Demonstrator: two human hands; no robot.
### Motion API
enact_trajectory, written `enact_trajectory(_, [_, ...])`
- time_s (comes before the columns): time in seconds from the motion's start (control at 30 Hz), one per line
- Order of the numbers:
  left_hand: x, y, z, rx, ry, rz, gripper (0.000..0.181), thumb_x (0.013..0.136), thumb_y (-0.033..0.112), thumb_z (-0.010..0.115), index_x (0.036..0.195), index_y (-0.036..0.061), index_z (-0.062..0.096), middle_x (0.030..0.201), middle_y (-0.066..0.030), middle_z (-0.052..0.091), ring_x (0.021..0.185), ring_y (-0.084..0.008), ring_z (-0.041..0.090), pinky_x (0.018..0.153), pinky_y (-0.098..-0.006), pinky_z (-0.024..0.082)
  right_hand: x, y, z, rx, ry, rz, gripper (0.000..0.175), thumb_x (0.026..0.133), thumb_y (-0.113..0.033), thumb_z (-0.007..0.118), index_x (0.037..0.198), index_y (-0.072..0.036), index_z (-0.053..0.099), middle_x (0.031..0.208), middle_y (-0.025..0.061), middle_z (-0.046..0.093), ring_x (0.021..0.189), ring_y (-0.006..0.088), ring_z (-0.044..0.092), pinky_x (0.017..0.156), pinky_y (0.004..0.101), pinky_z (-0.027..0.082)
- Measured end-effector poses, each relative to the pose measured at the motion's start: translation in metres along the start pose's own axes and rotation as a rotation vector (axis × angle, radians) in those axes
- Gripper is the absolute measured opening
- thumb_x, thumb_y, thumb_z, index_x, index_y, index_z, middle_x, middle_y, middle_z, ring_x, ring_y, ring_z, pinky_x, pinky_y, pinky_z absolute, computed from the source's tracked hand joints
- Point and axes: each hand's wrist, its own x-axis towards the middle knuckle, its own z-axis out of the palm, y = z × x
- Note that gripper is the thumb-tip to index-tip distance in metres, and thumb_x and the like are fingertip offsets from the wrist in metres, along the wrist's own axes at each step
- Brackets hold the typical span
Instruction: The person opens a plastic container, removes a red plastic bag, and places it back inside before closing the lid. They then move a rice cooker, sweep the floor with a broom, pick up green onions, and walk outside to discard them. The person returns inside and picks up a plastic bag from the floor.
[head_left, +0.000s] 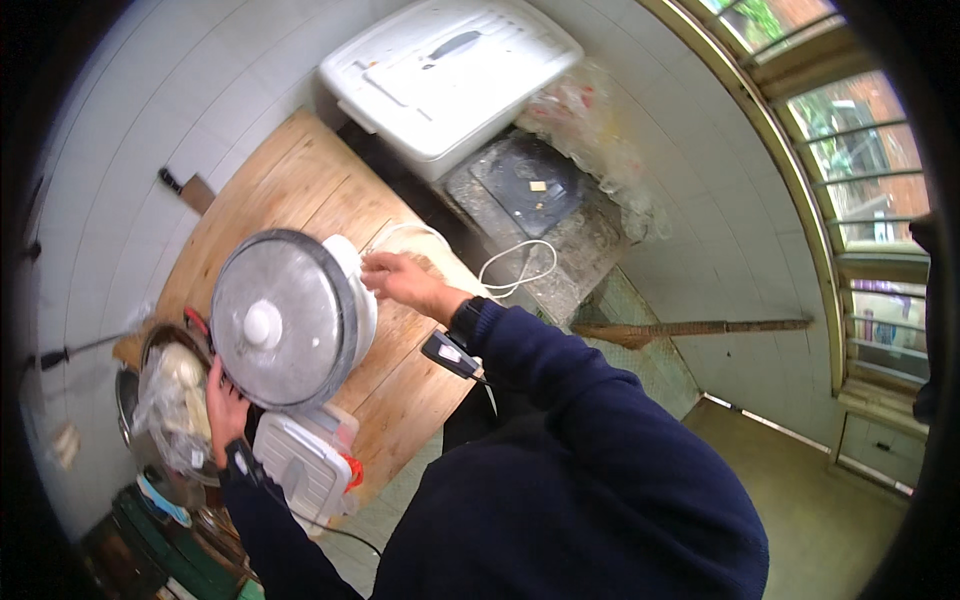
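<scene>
A round white electric pot (365, 315) stands before me on the wooden table, covered by a metal lid (289, 360) with a dark rim and a white knob (262, 325). My left hand (223, 409) grips its near left side, with some fingers partly hidden by the rim. On the opposite side, my right hand (401, 281) is at the white wall of the pot, close to its side handle (341, 255). The right fingers are blurred, and whether they grip is unclear. A white cord (517, 274) loops beyond that hand.
The wooden table (405, 367) carries a lidded plastic box (304, 465). Left of it, a bowl holds a plastic bag (172, 405). A cleaver (196, 193) is by the tiled wall. A large white storage box (457, 75) and plastic bags (577, 112) are behind; a broom (675, 328) is at right.
</scene>
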Motion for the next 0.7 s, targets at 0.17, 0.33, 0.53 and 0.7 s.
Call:
enact_trajectory(0.17, [-0.069, -0.005, 0.008, 0.080, 0.376, 0.332, 0.057, 0.089, 0.033, 0.054, 0.136, 0.0059, 0.037, 0.142, -0.0151, 0.032, 0.134, -0.0281, 0.025, 0.108, -0.0465, 0.019, -0.043, 0.060, -0.127, -0.732, 0.481, -0.033, 0.023, 0.078, -0.012, 0.054, 0.097, -0.003, 0.065, 0.095, 0.0179, 0.066, 0.088, 0.0336, 0.064, 0.077, 0.0385, 0.051])
enact_trajectory(0.33, [-0.123, -0.033, 0.052, 0.144, 0.414, 0.454, 0.050, 0.089, 0.024, 0.054, 0.133, 0.0058, 0.040, 0.137, -0.0144, 0.039, 0.130, -0.0251, 0.032, 0.104, -0.0423, 0.026, -0.059, 0.108, -0.210, -0.854, 0.482, 0.243, 0.046, 0.071, -0.004, 0.056, 0.117, -0.004, 0.055, 0.121, 0.0184, 0.055, 0.109, 0.0331, 0.055, 0.091, 0.0385, 0.045])
enact_trajectory(0.53, [-0.149, -0.063, 0.126, 0.189, 0.317, 0.417, 0.045, 0.090, 0.018, 0.055, 0.130, 0.0008, 0.041, 0.132, -0.0137, 0.044, 0.121, -0.0226, 0.043, 0.101, -0.0384, 0.031, -0.039, 0.136, -0.239, -1.182, 0.254, 0.123, 0.046, 0.074, -0.005, 0.057, 0.120, -0.006, 0.052, 0.129, 0.0169, 0.048, 0.106, 0.0343, 0.057, 0.086, 0.0398, 0.049])
enact_trajectory(0.7, [-0.161, -0.074, 0.169, 0.259, 0.270, 0.440, 0.042, 0.092, 0.017, 0.054, 0.129, 0.0010, 0.042, 0.133, -0.0124, 0.043, 0.119, -0.0231, 0.046, 0.098, -0.0365, 0.034, -0.051, 0.144, -0.250, -1.356, 0.198, 0.411, 0.020, 0.085, -0.010, 0.048, 0.099, -0.005, 0.061, 0.107, 0.0147, 0.061, 0.094, 0.0319, 0.062, 0.075, 0.0416, 0.051])
